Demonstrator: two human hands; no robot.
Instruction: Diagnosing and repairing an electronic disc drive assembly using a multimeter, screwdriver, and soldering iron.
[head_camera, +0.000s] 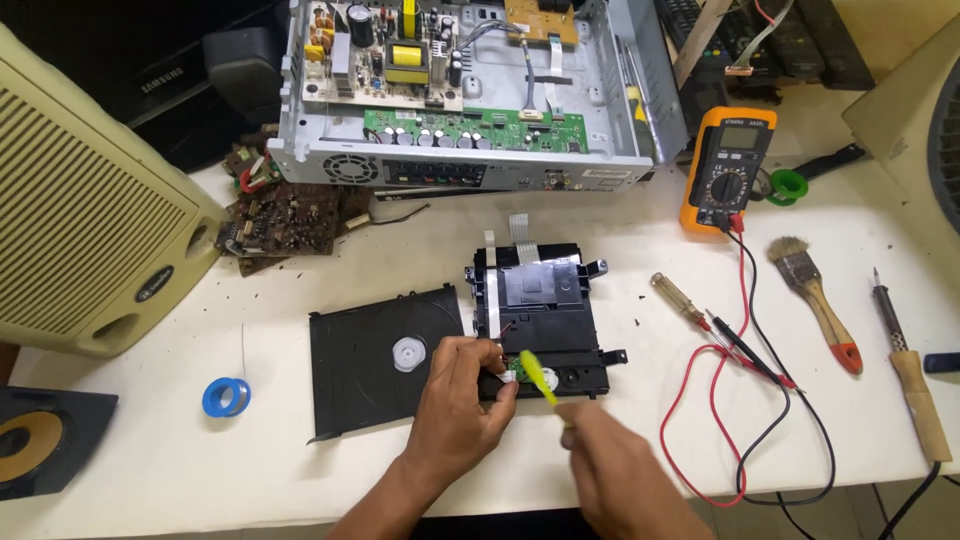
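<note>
A black disc-drive mechanism lies on the white table, with its black disc tray pulled out to its left. My left hand pinches a small part at the drive's front edge. My right hand holds a thin yellow-green tool whose tip touches the same spot on the drive. White ribbon cables stick up behind the drive.
An opened metal chassis with circuit boards stands at the back. An orange multimeter with red and black leads, a screwdriver, a brush and a soldering iron lie right. A beige speaker, loose boards and a blue tape roll sit left.
</note>
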